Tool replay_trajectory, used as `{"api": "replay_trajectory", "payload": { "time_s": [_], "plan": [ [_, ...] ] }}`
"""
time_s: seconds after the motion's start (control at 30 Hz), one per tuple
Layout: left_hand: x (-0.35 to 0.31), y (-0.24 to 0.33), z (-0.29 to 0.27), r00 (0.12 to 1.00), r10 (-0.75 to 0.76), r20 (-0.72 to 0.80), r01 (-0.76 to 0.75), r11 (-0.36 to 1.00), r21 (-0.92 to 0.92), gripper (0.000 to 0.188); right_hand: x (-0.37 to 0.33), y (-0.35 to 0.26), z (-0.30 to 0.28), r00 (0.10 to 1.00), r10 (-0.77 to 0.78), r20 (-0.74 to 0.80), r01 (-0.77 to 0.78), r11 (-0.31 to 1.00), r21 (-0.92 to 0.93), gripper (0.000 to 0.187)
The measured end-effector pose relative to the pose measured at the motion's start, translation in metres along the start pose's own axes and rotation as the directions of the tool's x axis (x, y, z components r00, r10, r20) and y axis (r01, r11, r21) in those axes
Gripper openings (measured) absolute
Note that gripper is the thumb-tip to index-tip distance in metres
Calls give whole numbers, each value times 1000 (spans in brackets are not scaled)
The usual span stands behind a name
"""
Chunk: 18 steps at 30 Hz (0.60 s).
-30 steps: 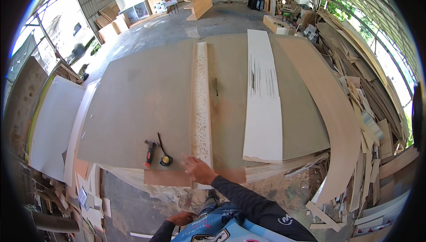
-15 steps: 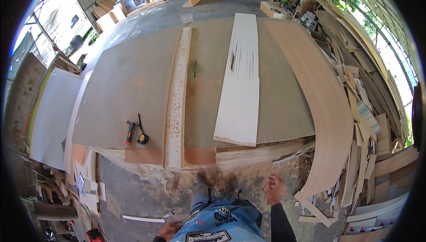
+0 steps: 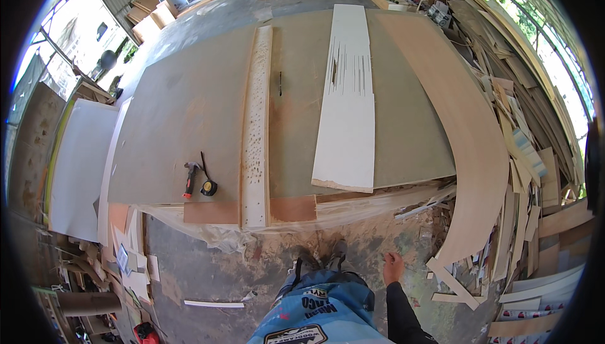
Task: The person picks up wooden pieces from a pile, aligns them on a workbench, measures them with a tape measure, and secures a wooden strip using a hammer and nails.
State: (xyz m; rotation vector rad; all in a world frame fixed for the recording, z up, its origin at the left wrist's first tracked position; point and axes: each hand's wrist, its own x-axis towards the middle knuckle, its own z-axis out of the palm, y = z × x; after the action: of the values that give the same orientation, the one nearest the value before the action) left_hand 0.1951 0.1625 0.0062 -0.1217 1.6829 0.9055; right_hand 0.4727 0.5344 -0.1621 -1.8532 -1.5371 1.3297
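Note:
My right hand [image 3: 394,269] hangs in the air beside my body, to the right of my feet and away from the table. Its fingers are loosely bent and somewhat apart, with nothing seen in them. My left hand is out of view. In front of me is a large brown board tabletop [image 3: 170,104]. On it lie a claw hammer [image 3: 190,182] with a red and black grip, a black and yellow tape measure [image 3: 209,187], and a long narrow trough-like board [image 3: 257,123] dotted with holes. A white panel [image 3: 345,129] with dark slits lies right of centre.
A thin dark tool [image 3: 280,83] lies between the boards. A long wood veneer sheet [image 3: 476,155] bends over the table's right side. Stacked offcuts [image 3: 517,199] crowd the right. White sheets [image 3: 82,167] lean at left. A white strip [image 3: 214,304] lies on the floor.
My left hand has gone out of view at the bottom. My right hand has moved slightly right and down. The view has shifted, and both my shoes now show more clearly.

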Motion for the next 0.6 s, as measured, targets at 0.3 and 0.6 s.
{"api": "replay_trajectory", "payload": {
  "time_s": [0.3, 0.6],
  "plan": [
    [12, -10, -19, 999, 47, 13, -47, 999, 17, 26, -3, -27, 46, 989, -131, 62, 136, 987, -85, 24],
    [-16, -42, -51, 999, 38, 17, -39, 998, 54, 24, 6, -37, 74, 920, -376, 109, 391, 902, -184, 23]
  ]
}}
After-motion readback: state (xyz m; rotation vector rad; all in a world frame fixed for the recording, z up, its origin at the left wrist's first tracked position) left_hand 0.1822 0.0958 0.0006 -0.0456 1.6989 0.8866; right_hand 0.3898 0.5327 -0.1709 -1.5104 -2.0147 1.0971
